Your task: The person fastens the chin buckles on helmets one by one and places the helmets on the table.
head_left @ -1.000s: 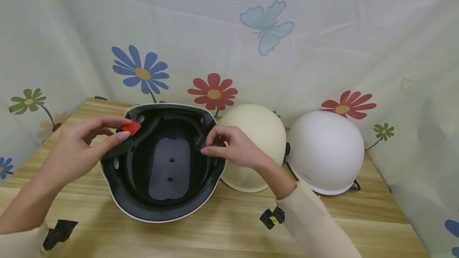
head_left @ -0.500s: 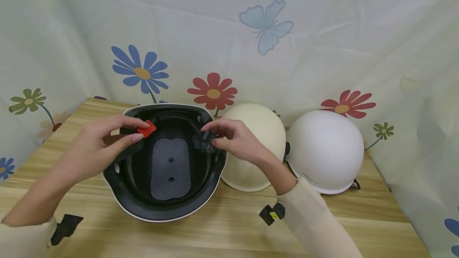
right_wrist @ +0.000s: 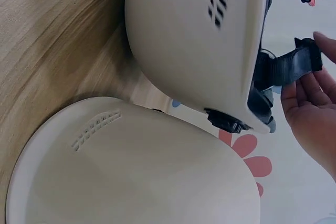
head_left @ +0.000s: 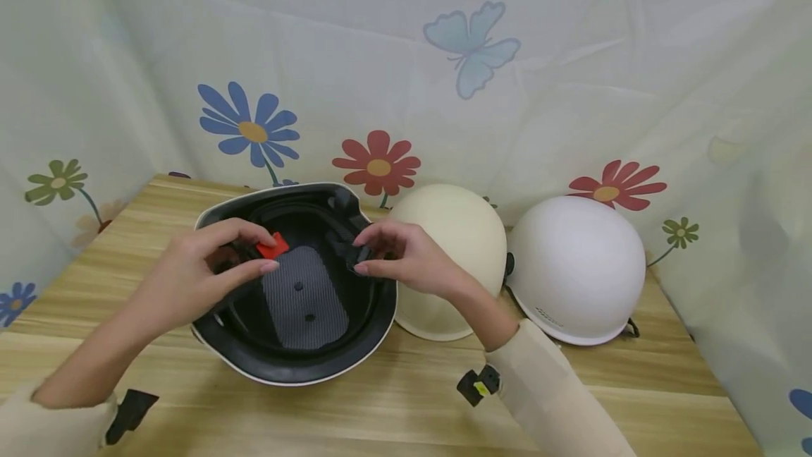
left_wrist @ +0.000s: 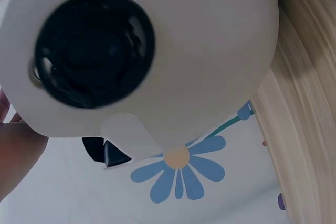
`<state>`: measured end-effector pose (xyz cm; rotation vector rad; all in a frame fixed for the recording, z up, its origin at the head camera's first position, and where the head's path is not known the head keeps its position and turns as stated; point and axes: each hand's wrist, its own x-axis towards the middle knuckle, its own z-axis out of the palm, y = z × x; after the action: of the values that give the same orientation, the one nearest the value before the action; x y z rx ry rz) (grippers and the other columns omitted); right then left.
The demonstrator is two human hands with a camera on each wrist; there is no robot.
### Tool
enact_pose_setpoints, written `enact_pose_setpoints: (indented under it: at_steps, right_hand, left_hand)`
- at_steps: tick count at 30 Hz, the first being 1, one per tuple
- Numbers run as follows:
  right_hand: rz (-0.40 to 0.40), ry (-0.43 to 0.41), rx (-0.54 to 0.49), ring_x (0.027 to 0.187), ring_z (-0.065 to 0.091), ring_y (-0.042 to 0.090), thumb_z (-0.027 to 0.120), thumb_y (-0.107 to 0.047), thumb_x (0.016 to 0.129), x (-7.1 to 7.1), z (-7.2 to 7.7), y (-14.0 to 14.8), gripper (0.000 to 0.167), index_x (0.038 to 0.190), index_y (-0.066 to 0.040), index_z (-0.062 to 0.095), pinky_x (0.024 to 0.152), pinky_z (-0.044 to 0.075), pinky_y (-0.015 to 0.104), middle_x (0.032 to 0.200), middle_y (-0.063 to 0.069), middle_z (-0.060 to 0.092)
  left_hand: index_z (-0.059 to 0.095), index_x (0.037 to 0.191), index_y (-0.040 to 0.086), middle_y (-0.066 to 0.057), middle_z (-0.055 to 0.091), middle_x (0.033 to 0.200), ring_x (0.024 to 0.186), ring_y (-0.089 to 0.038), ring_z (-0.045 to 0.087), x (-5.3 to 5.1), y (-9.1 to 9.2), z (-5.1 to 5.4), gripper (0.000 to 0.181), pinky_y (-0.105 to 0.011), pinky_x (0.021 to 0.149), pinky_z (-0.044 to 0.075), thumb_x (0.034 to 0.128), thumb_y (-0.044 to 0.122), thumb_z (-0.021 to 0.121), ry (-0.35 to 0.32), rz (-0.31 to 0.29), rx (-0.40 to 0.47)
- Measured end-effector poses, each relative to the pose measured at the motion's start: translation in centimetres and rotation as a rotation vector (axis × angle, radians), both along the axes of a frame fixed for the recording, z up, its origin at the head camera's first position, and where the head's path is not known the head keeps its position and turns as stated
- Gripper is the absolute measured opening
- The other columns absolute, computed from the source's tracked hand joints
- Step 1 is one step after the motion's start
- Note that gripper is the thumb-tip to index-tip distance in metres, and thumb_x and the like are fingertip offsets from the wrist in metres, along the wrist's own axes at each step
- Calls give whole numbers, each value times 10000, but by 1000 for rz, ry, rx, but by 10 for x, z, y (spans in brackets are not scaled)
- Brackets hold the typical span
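An upturned helmet (head_left: 288, 370) with a black padded lining lies on the wooden table. Over its left side my left hand (head_left: 199, 273) pinches a red buckle (head_left: 274, 246) on a black strap. Opposite, my right hand (head_left: 415, 259) grips the end of the other black strap (head_left: 345, 249) between thumb and fingers. The right wrist view shows this strap (right_wrist: 291, 66) rising from the helmet rim into my right hand (right_wrist: 315, 108). The two strap ends are apart. In the left wrist view the helmet shell (left_wrist: 210, 35), with a round black disc (left_wrist: 94, 51), hides most of my left hand (left_wrist: 21, 153).
A cream helmet (head_left: 453, 259) stands dome up just right of the upturned one. Beyond it is a white helmet (head_left: 577, 266), also dome up. A flower-printed curtain (head_left: 355, 41) hangs behind the wooden table (head_left: 406, 415).
My left hand has moved right and nearer with the red buckle. The right hand has shifted slightly on its strap. The upturned helmet has turned a little on the table.
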<state>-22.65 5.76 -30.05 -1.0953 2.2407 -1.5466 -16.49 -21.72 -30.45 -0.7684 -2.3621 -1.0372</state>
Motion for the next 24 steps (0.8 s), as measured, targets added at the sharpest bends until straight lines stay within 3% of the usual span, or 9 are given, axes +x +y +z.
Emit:
enact_pose_setpoints:
  at_steps: [8, 16, 24]
  right_hand:
    - [10, 33, 15, 840, 558, 194, 655, 47, 797, 0, 3, 0, 311, 1093, 75, 563, 762, 484, 362, 1004, 147, 575]
    - [39, 53, 28, 795, 567, 166, 660, 49, 793, 2, 4, -5, 284, 1072, 53, 608, 746, 509, 310, 957, 117, 575]
    - [111, 89, -38, 787, 573, 144, 643, 72, 796, 7, 8, -17, 276, 1068, 74, 595, 756, 517, 324, 951, 153, 585]
  left_hand:
    - [571, 1096, 62, -43, 606, 992, 813, -12, 544, 1, 4, -6, 400, -79, 682, 447, 737, -28, 722, -31, -8, 19]
    - [591, 1098, 72, -58, 627, 971, 697, -86, 569, 1, 7, -2, 360, -91, 664, 453, 763, 17, 712, -34, 11, -42]
    - [604, 1112, 87, -38, 620, 977, 691, -87, 503, 2, 7, 3, 348, -153, 604, 446, 784, 6, 688, -21, -6, -85]
